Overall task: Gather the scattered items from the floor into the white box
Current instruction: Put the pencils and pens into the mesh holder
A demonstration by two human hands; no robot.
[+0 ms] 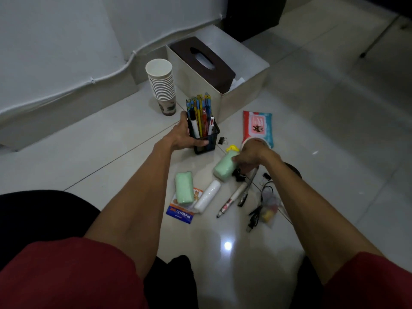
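The brown tissue box (200,61) fills most of the white box (245,92), so little of the inside shows, and the pale crumpled thing (238,82) beside it is too dim to name. The right hand (250,156) covers most of a paper cup (244,142), and its fingertips are hidden, so I cannot tell whether they grip the green pack (224,170) or only touch it. The clear plastic bag (270,208) holds blurred yellow and red blobs, and a plaster packet (180,214) lies half hidden under a second green pack (184,190) and a white tube (207,196).
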